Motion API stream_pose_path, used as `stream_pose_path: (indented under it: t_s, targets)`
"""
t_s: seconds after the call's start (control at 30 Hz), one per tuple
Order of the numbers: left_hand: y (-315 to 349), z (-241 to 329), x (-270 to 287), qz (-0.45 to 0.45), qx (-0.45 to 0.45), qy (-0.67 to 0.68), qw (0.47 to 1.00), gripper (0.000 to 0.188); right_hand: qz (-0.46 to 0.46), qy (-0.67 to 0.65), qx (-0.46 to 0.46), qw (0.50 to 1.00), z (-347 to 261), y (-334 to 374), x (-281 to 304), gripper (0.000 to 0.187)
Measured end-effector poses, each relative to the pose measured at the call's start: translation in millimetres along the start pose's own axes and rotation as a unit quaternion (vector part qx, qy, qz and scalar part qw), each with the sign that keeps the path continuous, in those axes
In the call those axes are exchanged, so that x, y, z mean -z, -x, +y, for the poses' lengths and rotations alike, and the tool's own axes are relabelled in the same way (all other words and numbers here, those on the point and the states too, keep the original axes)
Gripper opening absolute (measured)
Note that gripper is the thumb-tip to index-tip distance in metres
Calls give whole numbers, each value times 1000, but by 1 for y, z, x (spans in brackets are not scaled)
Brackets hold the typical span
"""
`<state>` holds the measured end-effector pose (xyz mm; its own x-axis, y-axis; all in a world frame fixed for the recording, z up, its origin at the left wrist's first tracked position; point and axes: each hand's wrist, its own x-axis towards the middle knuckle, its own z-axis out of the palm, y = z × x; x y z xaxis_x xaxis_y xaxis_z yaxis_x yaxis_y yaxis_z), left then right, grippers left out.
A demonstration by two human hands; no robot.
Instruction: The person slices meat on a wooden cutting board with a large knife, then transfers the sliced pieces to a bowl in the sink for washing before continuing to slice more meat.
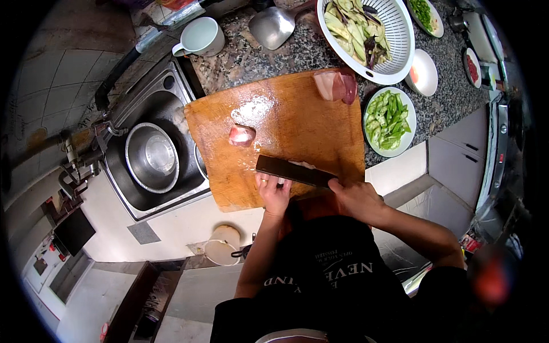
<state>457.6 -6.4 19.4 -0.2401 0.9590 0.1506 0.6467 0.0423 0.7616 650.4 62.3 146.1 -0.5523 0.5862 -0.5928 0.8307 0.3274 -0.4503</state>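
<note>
My right hand (359, 201) is wrapped round the handle of a cleaver (291, 171), whose dark, wide blade lies across the lower part of a wooden cutting board (274, 103). Close against the blade's near side, my left hand (274, 195) has its fingers bent over a small pale piece of meat (281, 181), mostly hidden by them. A thin pale slice (303, 164) shows just past the blade. Farther up the board sits a small pink-and-white chunk of meat (242, 135). A larger slab of meat (334, 86) rests at the far right corner.
Left of the board is a sink (123, 188) holding a metal bowl (137, 166). Beyond the board are a cup (203, 38), a spatula (272, 27) and a white colander (403, 43) of sliced eggplant. A plate of cut green peppers (390, 121) and a white bowl (424, 73) stand right.
</note>
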Motion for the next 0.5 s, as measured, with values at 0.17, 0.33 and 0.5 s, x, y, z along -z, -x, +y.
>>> stream_pose_path:
  t_s: [0.17,0.33,0.5]
  targets:
    - [-5,8,4,25,4,12,1000,18,29,-41,9,999,-7,-13,11,16]
    - [0,5,8,28,-15,12,999,21,-55,-6,-42,998,-17,25,38,15]
    - [1,2,8,4,-14,-6,1000,29,-50,-5,-22,998,-11,38,32,16]
